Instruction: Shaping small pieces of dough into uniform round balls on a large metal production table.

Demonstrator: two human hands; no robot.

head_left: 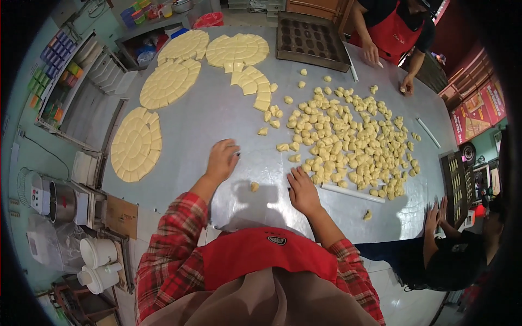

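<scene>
My left hand hovers at or just over the metal table, its fingers loosely bent and apart, holding nothing. My right hand rests with spread fingers by the near left edge of a big heap of small dough pieces. One lone dough ball lies between my hands, close to the front edge. Beyond my left hand, a curved strip of cut dough trails off into a few loose pieces. A white rod lies just right of my right hand.
Scored dough rounds line the table's left and far side. A dark baking tray stands at the back. Across the table, a person in a red apron handles dough; another person's hands rest at the right edge. A second white rod lies right.
</scene>
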